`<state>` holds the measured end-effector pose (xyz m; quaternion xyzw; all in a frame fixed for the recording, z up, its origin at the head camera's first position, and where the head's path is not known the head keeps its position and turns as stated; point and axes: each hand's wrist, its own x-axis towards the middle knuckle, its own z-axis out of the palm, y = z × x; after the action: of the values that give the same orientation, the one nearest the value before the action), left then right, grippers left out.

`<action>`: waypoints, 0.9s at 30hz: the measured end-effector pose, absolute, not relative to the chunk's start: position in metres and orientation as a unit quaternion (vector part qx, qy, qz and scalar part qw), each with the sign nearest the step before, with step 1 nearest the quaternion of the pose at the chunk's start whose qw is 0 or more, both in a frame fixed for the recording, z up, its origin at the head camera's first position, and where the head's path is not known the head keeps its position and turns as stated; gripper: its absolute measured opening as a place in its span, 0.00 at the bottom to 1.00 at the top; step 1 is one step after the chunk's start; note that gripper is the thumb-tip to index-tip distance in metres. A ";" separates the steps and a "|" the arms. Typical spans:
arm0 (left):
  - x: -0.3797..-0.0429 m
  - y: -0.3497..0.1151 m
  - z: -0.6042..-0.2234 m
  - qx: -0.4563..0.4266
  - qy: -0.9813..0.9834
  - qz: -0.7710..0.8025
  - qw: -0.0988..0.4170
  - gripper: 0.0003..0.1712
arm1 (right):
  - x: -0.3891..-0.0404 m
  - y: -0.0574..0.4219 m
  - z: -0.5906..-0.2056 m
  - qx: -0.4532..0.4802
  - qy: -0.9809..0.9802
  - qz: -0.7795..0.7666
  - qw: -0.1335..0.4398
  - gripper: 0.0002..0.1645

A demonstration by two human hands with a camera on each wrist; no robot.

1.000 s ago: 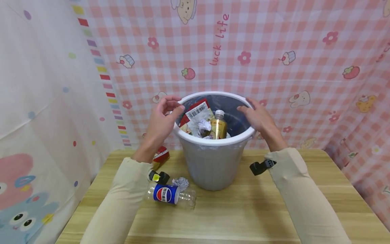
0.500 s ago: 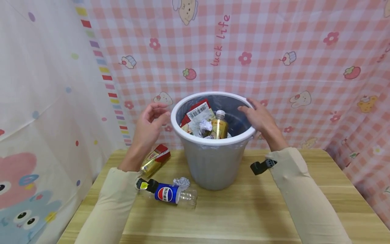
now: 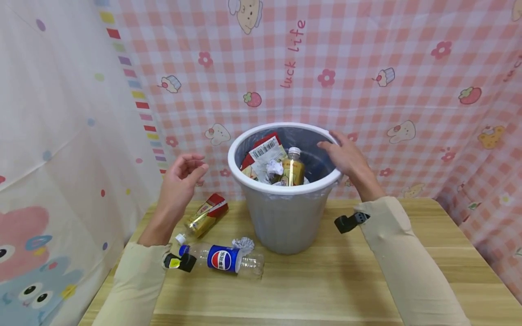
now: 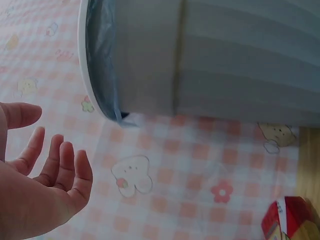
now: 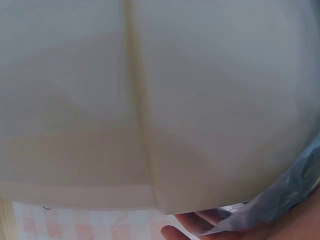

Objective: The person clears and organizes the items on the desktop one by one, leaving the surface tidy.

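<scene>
A grey trash can with a white rim and a thin plastic liner stands on the table. My right hand grips the rim at its right side, thumb inside and fingers outside. To the left of the can, my left hand hangs in the air with loosely bent fingers, holding nothing. Inside the can are a gold-labelled bottle, a white paper ball and a red packet with a barcode label. In the right wrist view the can's wall hides most of the right hand.
Left of the can's base, a clear bottle with a blue label lies on the wooden table. A crumpled paper ball touches it in this view. Behind lie a white-capped gold bottle and a red carton. Checked cloth hangs behind.
My left hand has left the can's rim and moved left and down, uncovering the gold bottle and the blue-labelled bottle's cap. My right hand stays on the rim.
</scene>
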<state>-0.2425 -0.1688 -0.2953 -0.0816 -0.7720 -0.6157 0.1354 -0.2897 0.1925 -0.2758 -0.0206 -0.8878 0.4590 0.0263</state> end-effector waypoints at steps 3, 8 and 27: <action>-0.241 -0.175 -0.303 -0.077 -0.773 -0.616 0.128 0.15 | -0.290 0.193 -0.276 -0.021 -0.888 0.459 0.028 0.46; -0.238 -0.184 -0.317 -0.077 -0.780 -0.612 0.109 0.15 | -0.289 0.193 -0.276 -0.021 -0.885 0.465 0.025 0.45; -0.226 -0.222 -0.363 -0.039 -0.815 -0.576 0.042 0.24 | -0.290 0.191 -0.276 -0.021 -0.883 0.467 0.028 0.45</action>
<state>-0.2263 -0.2219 -0.3625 -0.0394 -0.8151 -0.5764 0.0419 -0.2896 0.1908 -0.2765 -0.0213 -0.8835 0.4671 0.0281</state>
